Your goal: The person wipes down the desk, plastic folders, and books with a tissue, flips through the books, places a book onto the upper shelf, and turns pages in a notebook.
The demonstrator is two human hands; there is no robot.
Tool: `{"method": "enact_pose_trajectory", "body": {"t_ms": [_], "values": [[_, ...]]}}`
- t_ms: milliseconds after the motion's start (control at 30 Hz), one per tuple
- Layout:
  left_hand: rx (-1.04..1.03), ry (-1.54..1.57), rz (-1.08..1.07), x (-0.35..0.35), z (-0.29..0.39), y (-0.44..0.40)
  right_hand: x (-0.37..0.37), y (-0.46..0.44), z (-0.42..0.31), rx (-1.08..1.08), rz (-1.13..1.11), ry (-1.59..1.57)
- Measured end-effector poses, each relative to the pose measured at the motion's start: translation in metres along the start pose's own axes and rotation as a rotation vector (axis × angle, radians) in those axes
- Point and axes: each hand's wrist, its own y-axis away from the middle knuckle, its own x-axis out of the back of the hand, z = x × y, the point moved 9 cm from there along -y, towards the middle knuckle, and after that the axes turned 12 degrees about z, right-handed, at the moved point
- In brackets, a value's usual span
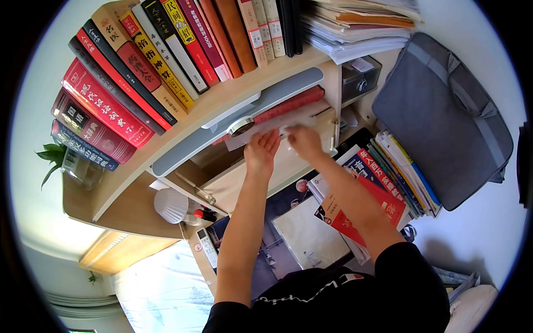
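Note:
Both hands reach into an opened cabinet compartment under the bookshelf. My left hand (262, 151) is palm up with its fingers stretched out, at the lower edge of a pale sheet (277, 123). Close to its right, my right hand (302, 143) has its fingers drawn together around something small and white that I cannot make out. Behind the sheet lies a red rolled or bound item (294, 104). A round metallic object (240, 126) sits just above my left hand. The lowered wooden flap (239, 176) is under both wrists.
Books (139, 72) line the shelf above, with stacked papers (361, 28) at its right. A grey bag (438, 116) stands right of upright books (400, 172). A white fluted object (171, 205) and a remote (207, 248) are at lower left.

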Motion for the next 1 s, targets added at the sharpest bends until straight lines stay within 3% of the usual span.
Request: {"method": "enact_pose_trajectory", "body": {"t_ms": [67, 167, 233, 300, 400, 467, 567, 633, 667, 700, 767, 800, 867, 900, 933, 1000], "values": [[0.000, 0.013, 0.000, -0.007, 0.003, 0.004, 0.025, -0.019, 0.041, -0.120, 0.041, 0.134], [0.022, -0.006, 0.048, -0.009, 0.004, 0.007, 0.044, -0.040, 0.094, -0.315, 0.138, 0.085], [0.010, -0.018, 0.030, -0.011, 0.002, 0.007, 0.055, -0.043, 0.088, -0.311, 0.135, 0.189], [0.014, -0.029, 0.023, -0.013, 0.001, 0.008, 0.035, -0.027, 0.067, -0.131, 0.134, 0.139], [0.028, -0.036, 0.021, -0.013, -0.001, 0.007, -0.014, 0.023, -0.003, -0.097, 0.135, -0.020], [0.044, -0.032, 0.037, -0.005, -0.004, 0.005, -0.042, 0.060, -0.053, -0.170, -0.092, -0.179], [0.099, -0.078, -0.087, 0.001, -0.001, -0.003, -0.054, 0.069, -0.044, -0.238, -0.068, -0.332], [0.254, -0.185, -0.129, 0.008, -0.013, -0.007, -0.022, 0.057, -0.027, -0.233, 0.136, -0.297], [0.255, -0.179, -0.125, 0.010, -0.013, -0.004, -0.027, 0.056, 0.010, -0.332, 0.188, -0.332], [0.240, -0.189, -0.078, 0.015, -0.010, 0.002, -0.011, 0.047, 0.027, -0.234, 0.317, -0.193], [0.220, -0.199, -0.012, 0.021, -0.003, 0.014, 0.006, 0.037, 0.055, -0.560, 0.325, -0.181], [0.215, -0.191, -0.005, 0.027, 0.000, 0.023, 0.000, 0.034, 0.066, -0.554, 0.315, -0.183], [0.138, -0.250, -0.020, 0.045, 0.011, 0.041, -0.008, 0.051, 0.103, -0.775, 0.546, -0.174], [0.135, -0.244, -0.006, 0.059, 0.015, 0.047, -0.010, 0.055, 0.085, -0.833, 0.502, -0.184], [0.100, -0.281, 0.032, 0.077, 0.024, 0.053, -0.026, 0.067, 0.075, -0.831, 0.485, -0.185], [0.060, -0.314, 0.086, 0.108, 0.043, 0.059, -0.048, 0.083, 0.024, -0.474, 0.540, -0.137]]}}
